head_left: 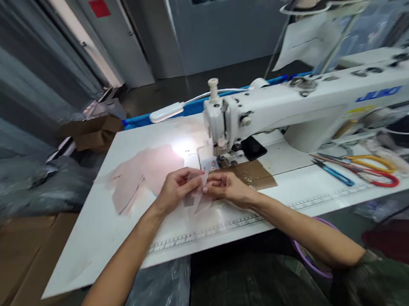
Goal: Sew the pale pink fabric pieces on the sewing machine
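Note:
In front of the sewing machine, my left hand and my right hand pinch a small piece of thin, pale pink fabric between them. Both sets of fingers are closed on it, close together, and its lower end hangs over the table. Just beyond my fingers are the machine's needle area and presser foot. Larger pale pink fabric pieces lie flat to the left, partly lit by the lamp. A brown sheet lies under and beside my right hand.
On the right side of the table rest blue-handled thread snips, red-handled scissors and yellow-handled scissors. A black phone-like object lies below the machine arm. A ruler strip runs along the front edge. Cardboard boxes stand left.

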Available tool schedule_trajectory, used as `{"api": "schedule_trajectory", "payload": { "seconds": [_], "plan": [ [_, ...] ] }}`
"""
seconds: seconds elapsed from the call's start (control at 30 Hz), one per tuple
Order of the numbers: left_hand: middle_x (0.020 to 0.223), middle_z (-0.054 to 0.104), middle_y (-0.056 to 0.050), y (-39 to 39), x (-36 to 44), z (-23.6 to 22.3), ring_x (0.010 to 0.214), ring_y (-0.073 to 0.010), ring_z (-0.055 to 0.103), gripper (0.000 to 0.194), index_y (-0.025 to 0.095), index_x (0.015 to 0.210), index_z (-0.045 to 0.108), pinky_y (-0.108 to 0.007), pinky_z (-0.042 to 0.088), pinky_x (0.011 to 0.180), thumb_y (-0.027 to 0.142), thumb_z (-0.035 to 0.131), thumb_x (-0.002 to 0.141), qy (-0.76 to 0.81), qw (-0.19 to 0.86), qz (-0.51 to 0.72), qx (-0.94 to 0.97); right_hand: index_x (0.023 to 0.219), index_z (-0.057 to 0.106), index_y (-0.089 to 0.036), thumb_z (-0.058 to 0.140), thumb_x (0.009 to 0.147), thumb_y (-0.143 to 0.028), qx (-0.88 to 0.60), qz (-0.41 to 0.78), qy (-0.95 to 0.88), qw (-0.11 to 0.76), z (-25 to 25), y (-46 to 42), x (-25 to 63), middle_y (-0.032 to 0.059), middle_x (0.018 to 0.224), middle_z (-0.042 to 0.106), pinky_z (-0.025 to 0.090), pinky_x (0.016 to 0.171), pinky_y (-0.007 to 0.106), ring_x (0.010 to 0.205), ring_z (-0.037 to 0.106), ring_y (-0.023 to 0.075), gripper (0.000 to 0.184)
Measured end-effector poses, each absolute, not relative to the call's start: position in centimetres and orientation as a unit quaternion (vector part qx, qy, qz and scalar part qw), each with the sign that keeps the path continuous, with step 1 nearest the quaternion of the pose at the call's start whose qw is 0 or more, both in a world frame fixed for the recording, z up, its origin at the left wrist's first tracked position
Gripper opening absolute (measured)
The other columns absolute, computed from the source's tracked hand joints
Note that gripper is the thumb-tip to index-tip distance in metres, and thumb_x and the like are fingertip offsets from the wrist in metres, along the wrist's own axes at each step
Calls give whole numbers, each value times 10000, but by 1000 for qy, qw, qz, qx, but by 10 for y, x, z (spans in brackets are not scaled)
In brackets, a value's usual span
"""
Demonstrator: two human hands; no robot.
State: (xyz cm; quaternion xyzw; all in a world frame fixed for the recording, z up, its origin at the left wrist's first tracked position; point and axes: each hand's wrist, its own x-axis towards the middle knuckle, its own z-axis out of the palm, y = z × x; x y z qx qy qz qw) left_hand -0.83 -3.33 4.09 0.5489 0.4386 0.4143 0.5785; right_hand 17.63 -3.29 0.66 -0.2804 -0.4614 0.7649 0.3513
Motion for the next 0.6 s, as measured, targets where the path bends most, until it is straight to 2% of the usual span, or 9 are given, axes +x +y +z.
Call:
{"api": "schedule_trajectory", "payload": {
  "seconds": [0.1,0.17,0.23,0.3,0.37,0.43,0.53,0.6],
  "plan": [
    [547,543,27,-30,-17,53,444,-49,456,311,137,748,708,-147,346,404,365,874,617,449,577,466,499,941,700,-121,896,610,-339,-255,815,-431,291,7,-27,192,37,814,720,542,680,202,729,688,126,442],
    [564,541,28,-28,-19,59,456,-41,450,330,136,717,701,-132,338,399,361,897,576,454,585,488,463,988,709,-122,897,613,-296,-212,845,-440,218,9,-21,212,33,819,721,531,640,178,692,686,114,455],
    [593,563,18,-27,-17,60,489,-43,473,347,128,700,699,-122,379,422,367,907,559,463,590,487,447,1040,706,-114,886,632,-281,-176,861,-451,157,11,-14,232,39,821,721,548,651,192,693,695,125,476],
    [663,618,-8,-27,-11,55,578,-72,556,349,121,702,705,-134,477,506,372,906,566,474,595,479,438,1075,694,-100,870,658,-279,-178,863,-454,130,13,-4,249,57,838,721,576,694,227,747,711,156,487],
    [771,675,-41,-27,-3,44,715,-125,643,344,117,743,715,-182,564,646,361,899,585,490,602,474,415,1071,684,-89,855,682,-264,-241,849,-449,139,15,5,257,63,820,716,595,696,241,756,714,165,459],
    [852,705,-67,-26,3,31,807,-163,684,346,110,794,715,-234,592,766,341,892,605,504,607,487,375,1051,678,-86,824,730,-246,-332,817,-438,173,15,12,257,59,774,706,600,652,223,718,707,152,387],
    [866,719,-75,-23,6,17,823,-161,703,296,110,811,681,-260,585,856,275,867,651,507,596,540,308,945,678,-88,769,803,-237,-433,750,-433,248,13,16,247,50,705,684,580,569,176,637,680,123,225],
    [898,727,-80,-20,3,13,846,-159,711,248,118,817,650,-288,569,916,227,835,692,496,595,567,281,864,667,-97,771,804,-230,-465,715,-433,291,11,16,241,43,690,674,567,531,163,600,665,114,179]
  ]
}}
